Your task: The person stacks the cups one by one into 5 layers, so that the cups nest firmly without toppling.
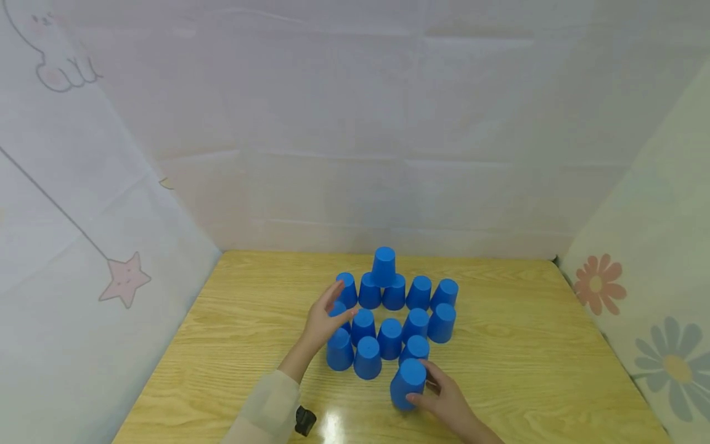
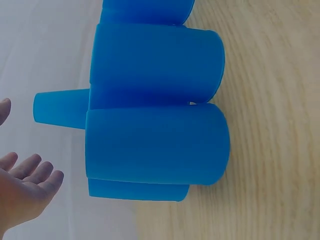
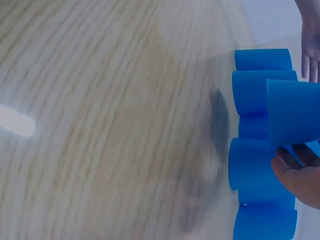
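My right hand [image 1: 446,404] grips an upside-down blue plastic cup [image 1: 407,387] at the front of a group of similar cups. In the right wrist view the held cup [image 3: 295,110] is raised off the table, its shadow falling on the wood. My left hand [image 1: 322,317] hovers over the left side of the group with fingers spread and nothing in them. Below it stand a front-left cup [image 1: 339,350] and its neighbour [image 1: 368,357], both mouth down. The left wrist view shows the open left hand [image 2: 27,187] beside the tops of the cups [image 2: 157,145].
Several more inverted cups stand in rows, including a back-row cup [image 1: 420,293] and a right-hand cup [image 1: 442,324]. One cup [image 1: 384,266] sits on two back-row cups. A small black object [image 1: 305,420] lies near the left sleeve. White sheeting [image 1: 360,154] encloses the wooden table [image 1: 532,370].
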